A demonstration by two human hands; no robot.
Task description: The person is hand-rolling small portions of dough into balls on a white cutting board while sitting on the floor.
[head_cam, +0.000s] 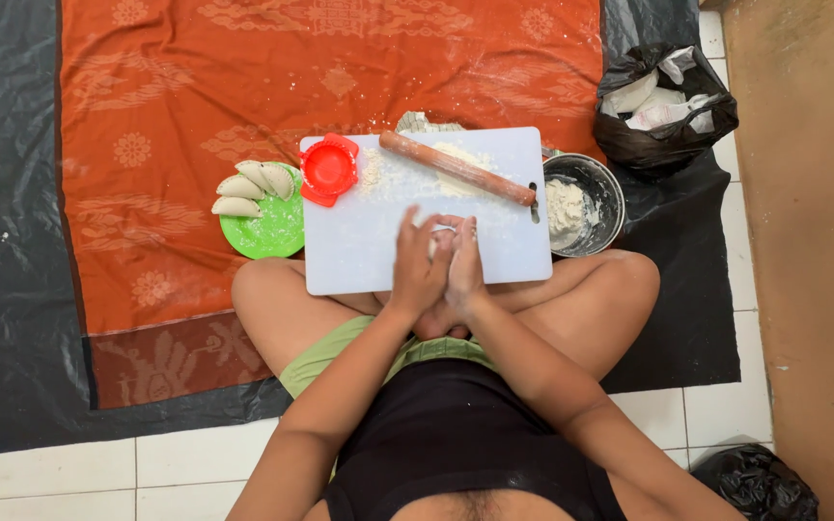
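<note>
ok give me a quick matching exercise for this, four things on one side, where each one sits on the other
Things:
1. rolling pin
2. folded dumplings
3. red dumpling press
4. metal bowl

Places:
A. on the green plate
B. right of the white board, on the floor covering
C. on the board's far left corner
D. lying slantwise across the far part of the board

Pairs: 1-D, 2-A, 3-C, 4-B

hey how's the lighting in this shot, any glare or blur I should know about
Head view: soft, even light with faint shadows; mild sheen on the black plastic sheet, none on the white rectangular cutting board; the pressed-together left hand and right hand look slightly motion-blurred; the wooden rolling pin and green round plate stay sharp.
</note>
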